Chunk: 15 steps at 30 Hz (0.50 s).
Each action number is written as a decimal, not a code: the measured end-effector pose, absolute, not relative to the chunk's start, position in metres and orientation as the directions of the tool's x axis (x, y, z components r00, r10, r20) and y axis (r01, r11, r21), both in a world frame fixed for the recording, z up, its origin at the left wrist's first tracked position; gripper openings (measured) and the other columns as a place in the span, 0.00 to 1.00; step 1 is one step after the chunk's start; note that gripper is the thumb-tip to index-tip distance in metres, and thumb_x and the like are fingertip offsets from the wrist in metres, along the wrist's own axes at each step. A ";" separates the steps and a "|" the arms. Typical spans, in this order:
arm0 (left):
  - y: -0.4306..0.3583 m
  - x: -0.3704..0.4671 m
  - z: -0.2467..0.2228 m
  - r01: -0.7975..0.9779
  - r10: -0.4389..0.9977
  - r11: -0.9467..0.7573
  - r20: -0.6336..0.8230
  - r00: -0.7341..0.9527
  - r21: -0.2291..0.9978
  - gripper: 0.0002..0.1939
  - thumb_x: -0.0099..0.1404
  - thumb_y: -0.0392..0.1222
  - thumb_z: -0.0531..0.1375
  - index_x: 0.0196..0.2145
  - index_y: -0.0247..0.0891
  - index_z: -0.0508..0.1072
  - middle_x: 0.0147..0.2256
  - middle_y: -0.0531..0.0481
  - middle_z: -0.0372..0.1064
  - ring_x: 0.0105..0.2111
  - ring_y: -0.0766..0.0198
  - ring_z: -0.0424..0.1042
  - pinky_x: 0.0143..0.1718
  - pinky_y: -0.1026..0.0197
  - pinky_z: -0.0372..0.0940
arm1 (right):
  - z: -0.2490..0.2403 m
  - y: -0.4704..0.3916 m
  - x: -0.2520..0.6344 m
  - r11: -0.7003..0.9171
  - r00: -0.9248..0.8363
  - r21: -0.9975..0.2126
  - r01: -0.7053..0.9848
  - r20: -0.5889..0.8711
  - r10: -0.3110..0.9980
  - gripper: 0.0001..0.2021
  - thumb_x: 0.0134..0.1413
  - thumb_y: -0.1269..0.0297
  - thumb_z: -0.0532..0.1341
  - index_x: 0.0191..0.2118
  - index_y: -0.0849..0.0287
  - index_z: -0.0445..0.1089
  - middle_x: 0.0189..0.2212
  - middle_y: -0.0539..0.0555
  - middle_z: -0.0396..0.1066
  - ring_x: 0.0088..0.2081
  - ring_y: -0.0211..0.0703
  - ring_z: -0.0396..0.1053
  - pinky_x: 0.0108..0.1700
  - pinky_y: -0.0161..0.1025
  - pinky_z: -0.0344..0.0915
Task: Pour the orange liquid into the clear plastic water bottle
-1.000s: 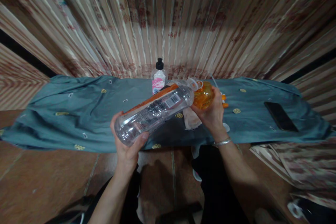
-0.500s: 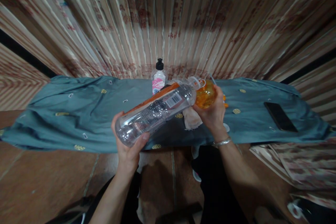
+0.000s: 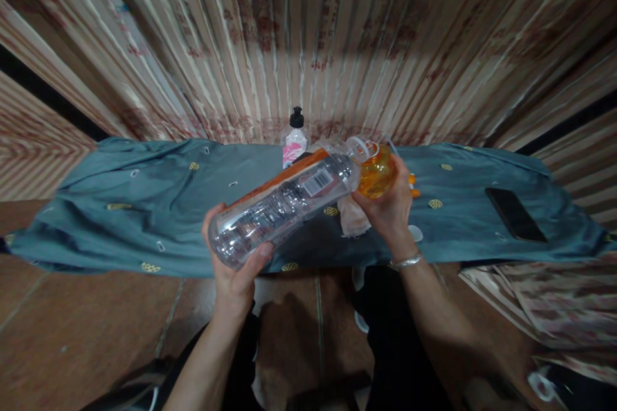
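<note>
A large clear plastic bottle (image 3: 284,205) with an orange-edged label and a barcode lies tilted in the air, its base at the lower left and its neck at the upper right. My left hand (image 3: 237,270) is wrapped round its base end. My right hand (image 3: 391,205) grips a small rounded container (image 3: 375,173) of orange-yellow colour, close against the bottle's neck. A clear ring-like plastic piece (image 3: 359,148) shows where the two meet. Whether liquid passes between them is too small to tell.
A pink-labelled bottle with a black top (image 3: 295,141) stands behind on the teal cloth (image 3: 154,205). Below the right hand lie a pale crumpled cloth (image 3: 353,218) and a white round piece (image 3: 415,233). A dark phone (image 3: 515,214) lies at the right. Pleated curtains rise behind.
The bottle and both hands hold nearly the same pose. The clear bottle's base has shifted slightly left. The background has moved a little with the camera.
</note>
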<state>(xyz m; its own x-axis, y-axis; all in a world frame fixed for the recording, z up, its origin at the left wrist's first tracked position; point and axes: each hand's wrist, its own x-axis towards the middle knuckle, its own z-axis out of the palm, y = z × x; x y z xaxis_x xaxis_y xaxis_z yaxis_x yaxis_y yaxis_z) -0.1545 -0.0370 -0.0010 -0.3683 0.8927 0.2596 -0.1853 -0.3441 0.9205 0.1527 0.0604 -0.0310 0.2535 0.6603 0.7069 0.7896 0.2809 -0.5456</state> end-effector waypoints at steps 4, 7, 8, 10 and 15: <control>-0.037 -0.157 -0.001 -0.190 0.897 -0.329 0.244 -0.368 0.925 0.53 0.49 0.56 0.87 0.65 0.49 0.68 0.48 0.51 0.78 0.37 0.60 0.77 0.34 0.61 0.73 | -0.034 0.060 0.150 0.294 0.244 -0.548 0.783 0.705 0.666 0.52 0.52 0.48 0.79 0.77 0.54 0.58 0.71 0.67 0.71 0.72 0.71 0.73 0.76 0.74 0.71; -0.037 -0.159 -0.002 -0.193 0.898 -0.329 0.243 -0.367 0.924 0.53 0.48 0.55 0.87 0.65 0.49 0.68 0.47 0.51 0.77 0.36 0.60 0.76 0.35 0.60 0.72 | -0.037 0.059 0.148 0.297 0.238 -0.551 0.780 0.701 0.672 0.52 0.54 0.46 0.79 0.77 0.54 0.58 0.70 0.67 0.72 0.72 0.71 0.73 0.75 0.75 0.72; -0.038 -0.160 -0.003 -0.191 0.897 -0.329 0.243 -0.369 0.925 0.53 0.48 0.55 0.87 0.65 0.49 0.68 0.47 0.51 0.77 0.36 0.60 0.77 0.36 0.60 0.73 | -0.037 0.059 0.148 0.296 0.238 -0.550 0.781 0.700 0.673 0.52 0.54 0.45 0.79 0.77 0.54 0.58 0.70 0.67 0.72 0.71 0.71 0.73 0.75 0.74 0.72; -0.038 -0.160 -0.003 -0.181 0.897 -0.321 0.238 -0.372 0.929 0.53 0.49 0.56 0.87 0.65 0.49 0.68 0.48 0.51 0.77 0.37 0.59 0.77 0.38 0.59 0.73 | -0.038 0.059 0.147 0.294 0.236 -0.548 0.783 0.699 0.675 0.52 0.54 0.45 0.79 0.78 0.54 0.58 0.70 0.67 0.72 0.71 0.71 0.74 0.75 0.74 0.73; -0.039 -0.163 -0.005 -0.161 0.898 -0.314 0.238 -0.371 0.936 0.53 0.49 0.56 0.87 0.66 0.50 0.69 0.51 0.49 0.77 0.42 0.56 0.80 0.42 0.57 0.75 | -0.038 0.056 0.148 0.279 0.225 -0.537 0.796 0.691 0.687 0.53 0.55 0.45 0.79 0.79 0.53 0.56 0.71 0.67 0.71 0.72 0.71 0.73 0.75 0.73 0.73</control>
<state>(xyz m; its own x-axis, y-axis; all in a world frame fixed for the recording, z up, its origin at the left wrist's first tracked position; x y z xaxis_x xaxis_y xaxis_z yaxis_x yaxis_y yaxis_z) -0.1625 -0.0392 -0.0053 -0.3714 0.8975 0.2377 -0.1606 -0.3143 0.9357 0.1478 0.0561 -0.0375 0.2247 0.6874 0.6907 0.7961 0.2793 -0.5369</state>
